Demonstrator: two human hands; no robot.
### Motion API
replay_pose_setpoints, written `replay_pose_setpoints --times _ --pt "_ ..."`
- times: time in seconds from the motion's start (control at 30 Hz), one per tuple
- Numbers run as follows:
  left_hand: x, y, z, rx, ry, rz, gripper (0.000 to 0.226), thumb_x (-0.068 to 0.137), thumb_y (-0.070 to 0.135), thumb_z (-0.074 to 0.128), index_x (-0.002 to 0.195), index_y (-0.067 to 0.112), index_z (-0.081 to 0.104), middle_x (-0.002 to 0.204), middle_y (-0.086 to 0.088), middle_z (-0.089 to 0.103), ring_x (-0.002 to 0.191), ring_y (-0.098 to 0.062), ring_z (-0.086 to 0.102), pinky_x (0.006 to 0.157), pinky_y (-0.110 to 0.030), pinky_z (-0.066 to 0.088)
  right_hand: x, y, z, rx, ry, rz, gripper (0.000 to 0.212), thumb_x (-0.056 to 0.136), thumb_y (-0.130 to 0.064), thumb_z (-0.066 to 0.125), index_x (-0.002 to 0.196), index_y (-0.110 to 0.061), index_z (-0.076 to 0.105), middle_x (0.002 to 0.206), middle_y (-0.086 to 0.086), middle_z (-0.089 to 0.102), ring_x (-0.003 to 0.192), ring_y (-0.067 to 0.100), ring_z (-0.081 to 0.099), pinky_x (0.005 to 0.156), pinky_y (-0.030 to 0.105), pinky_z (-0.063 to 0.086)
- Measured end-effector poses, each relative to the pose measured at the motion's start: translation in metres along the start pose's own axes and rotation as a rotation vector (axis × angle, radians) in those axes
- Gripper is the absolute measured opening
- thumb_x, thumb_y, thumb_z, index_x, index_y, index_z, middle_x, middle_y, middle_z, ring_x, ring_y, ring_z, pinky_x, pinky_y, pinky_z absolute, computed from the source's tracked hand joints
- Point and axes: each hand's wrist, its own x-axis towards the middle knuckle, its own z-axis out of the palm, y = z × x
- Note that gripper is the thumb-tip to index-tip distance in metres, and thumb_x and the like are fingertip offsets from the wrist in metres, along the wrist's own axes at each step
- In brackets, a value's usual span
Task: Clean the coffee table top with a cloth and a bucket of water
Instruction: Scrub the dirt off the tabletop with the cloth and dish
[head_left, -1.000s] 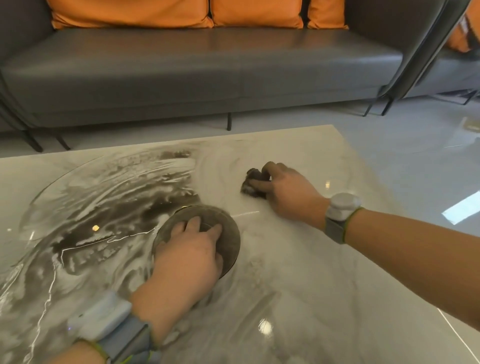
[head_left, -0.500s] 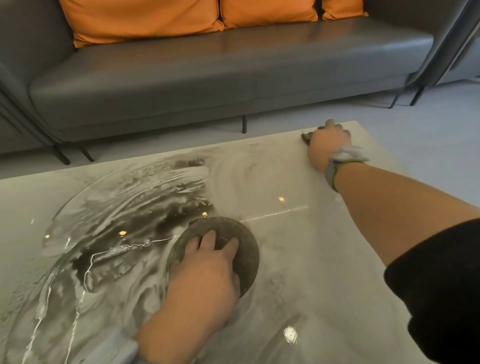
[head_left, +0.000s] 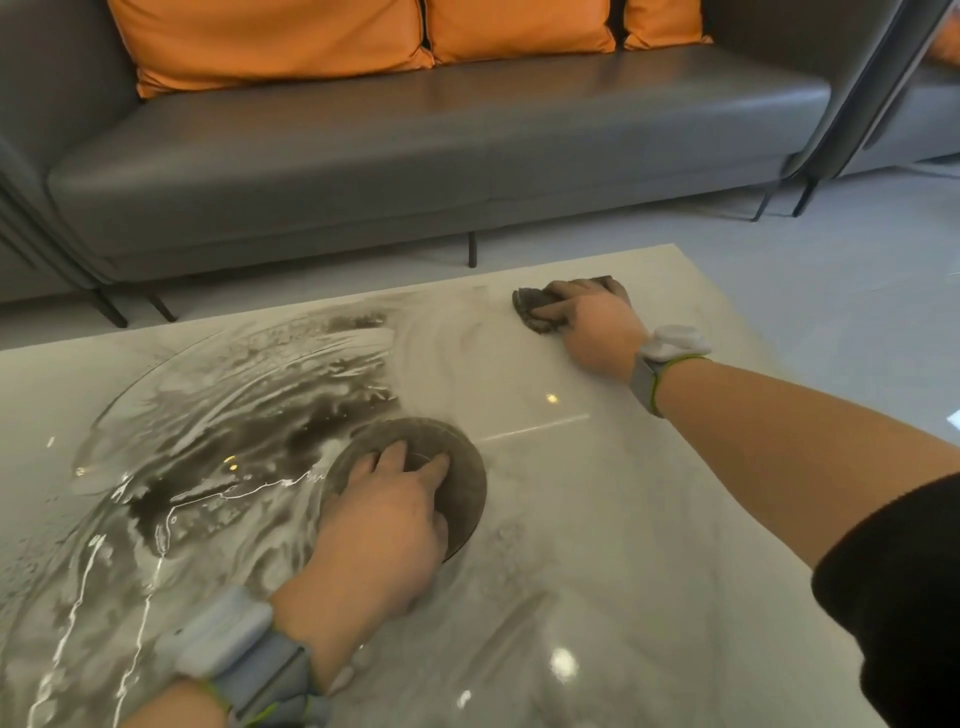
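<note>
Cloth (head_left: 540, 310) gripped by right hand (head_left: 597, 325) near far tabletop (head_left: 597, 519) edge; disc (head_left: 457, 483) pressed flat by left hand (head_left: 379, 530), fingers straight.

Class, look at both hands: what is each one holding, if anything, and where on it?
The right hand grips the dark cloth bunched under its fingers. The left hand holds nothing; it rests flat on the round grey disc on the table.
</note>
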Motion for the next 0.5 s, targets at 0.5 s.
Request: replay_pose_setpoints --times 0.5 --pt "-0.007 0.006 -0.002 0.001 -0.049 0.004 0.062 0.089 0.035 0.043 0.150 0.039 0.034 0.155 -0.009 0.031 0.138 -0.033 0.033 0.111 -0.042 0.039 -0.145 0.025 -0.027 -0.023 -0.073 0.161 0.050 0.092 -0.021 0.049 0.131 -0.051 0.055 0.126 0.003 0.045 0.111 0.031 0.047 0.090 0.035 0.041"
